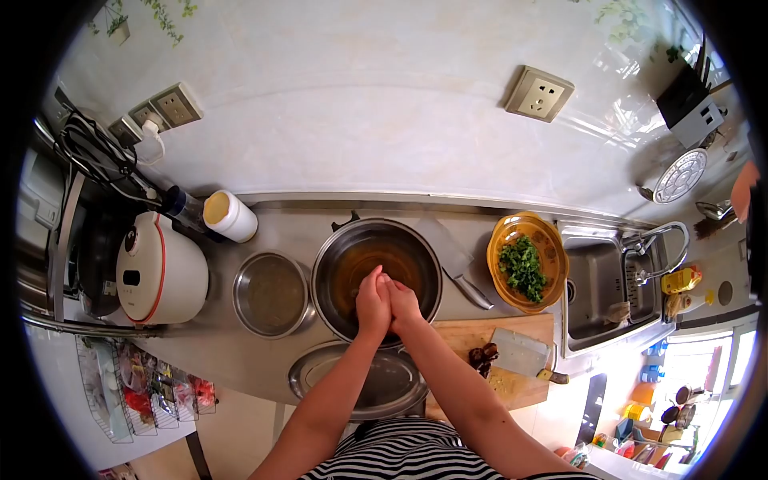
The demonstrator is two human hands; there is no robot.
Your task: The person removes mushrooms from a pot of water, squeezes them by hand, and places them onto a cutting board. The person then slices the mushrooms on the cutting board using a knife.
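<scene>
My left hand and my right hand are pressed together, palm against palm, over a steel pot. Both are closed, and whatever lies between them is hidden. Brownish liquid fills the lower part of the pot. Just right of my right forearm, dark brown wet pieces lie on a wooden cutting board, beside a cleaver lying flat.
A steel bowl stands left of the pot, an oval steel tray in front. Behind the board are a second knife and an amber bowl of chopped greens. A sink is right, a rice cooker left.
</scene>
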